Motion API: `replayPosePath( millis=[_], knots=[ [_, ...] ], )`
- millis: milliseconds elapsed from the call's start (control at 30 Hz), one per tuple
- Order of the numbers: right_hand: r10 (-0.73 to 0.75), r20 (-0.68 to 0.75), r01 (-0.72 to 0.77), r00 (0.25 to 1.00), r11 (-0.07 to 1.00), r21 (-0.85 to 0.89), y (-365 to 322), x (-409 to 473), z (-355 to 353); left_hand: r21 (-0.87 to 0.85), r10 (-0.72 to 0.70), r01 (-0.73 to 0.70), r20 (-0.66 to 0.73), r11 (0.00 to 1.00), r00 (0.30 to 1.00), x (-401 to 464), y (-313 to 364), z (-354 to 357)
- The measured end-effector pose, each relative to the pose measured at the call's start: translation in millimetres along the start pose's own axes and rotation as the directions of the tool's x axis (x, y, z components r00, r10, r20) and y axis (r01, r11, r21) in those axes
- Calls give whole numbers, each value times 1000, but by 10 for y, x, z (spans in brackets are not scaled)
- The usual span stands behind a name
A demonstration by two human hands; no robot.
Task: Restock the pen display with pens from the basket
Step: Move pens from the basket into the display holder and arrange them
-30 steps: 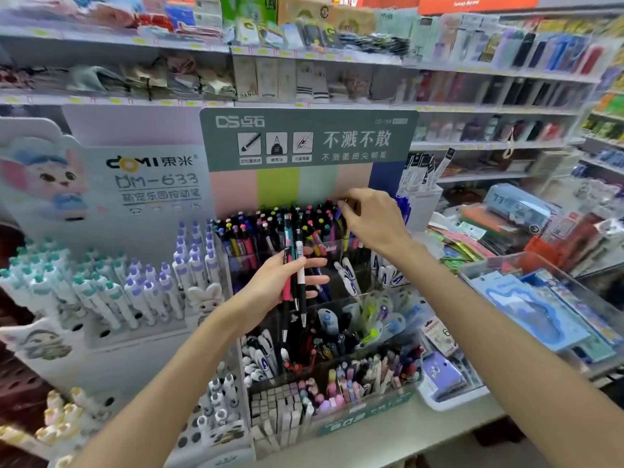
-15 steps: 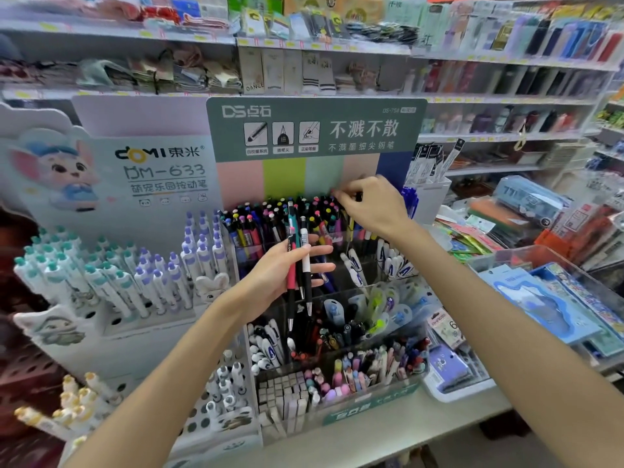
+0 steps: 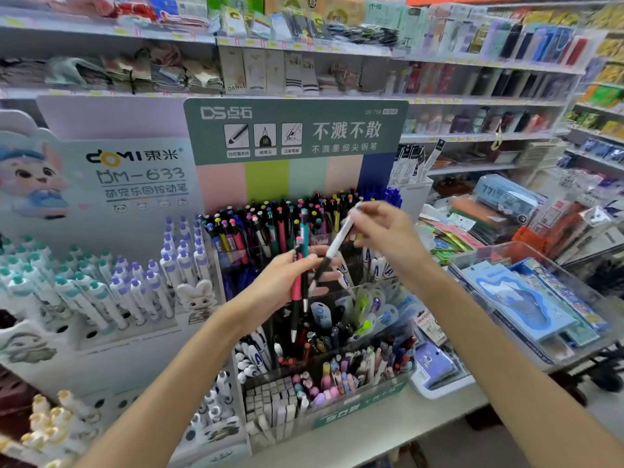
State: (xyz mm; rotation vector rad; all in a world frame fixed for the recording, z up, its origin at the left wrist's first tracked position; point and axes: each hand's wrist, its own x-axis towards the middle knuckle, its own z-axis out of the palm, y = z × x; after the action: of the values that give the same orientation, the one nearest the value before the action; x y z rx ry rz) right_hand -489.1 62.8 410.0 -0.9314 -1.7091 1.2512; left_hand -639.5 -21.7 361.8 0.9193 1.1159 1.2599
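The left hand grips two upright pens, a pink pen and a teal pen, in front of the clear pen display. Just beyond, the right hand pinches a tilted white-and-black pen above the display's back row of dark pens. Behind stands the green header sign.

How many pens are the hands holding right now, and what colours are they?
Pink pen, in the left hand: 1
Teal pen, in the left hand: 1
White pen with a black tip end, in the right hand: 1
Total: 3 pens
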Motion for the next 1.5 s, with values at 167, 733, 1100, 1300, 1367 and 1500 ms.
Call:
replayPosePath(
  millis=[167, 733, 1100, 1300, 1367, 1500],
  knots=[
    [-342, -436, 296, 833, 940, -171, -112, 224, -169, 39, 74, -68, -180, 997, 981, 26, 29, -177],
    [-272, 248, 332, 930, 327, -885, -43, 839, 137, 69, 13, -6, -108, 998, 994, 5, 71, -252],
    [-129, 114, 168, 985, 865, -473, -32, 265, 196, -5, -46, 46, -1, 999, 999, -32, 154, -46],
    [85, 155, -79, 984, 996, -46, -15, 78, 80, -22, -1, 1, -8, 1000, 1000, 39, 163, 107],
    [60, -63, -52, 996, 991, 125, -26, 94, -95, 9, 89, -88, -87, 996, 992, 80, 155, 77],
    [-206, -560, 169, 802, 979, -117, -22, 188, -460, 262, 248, -195, -187, 945, 951, 127, 210, 4]
  ],
)
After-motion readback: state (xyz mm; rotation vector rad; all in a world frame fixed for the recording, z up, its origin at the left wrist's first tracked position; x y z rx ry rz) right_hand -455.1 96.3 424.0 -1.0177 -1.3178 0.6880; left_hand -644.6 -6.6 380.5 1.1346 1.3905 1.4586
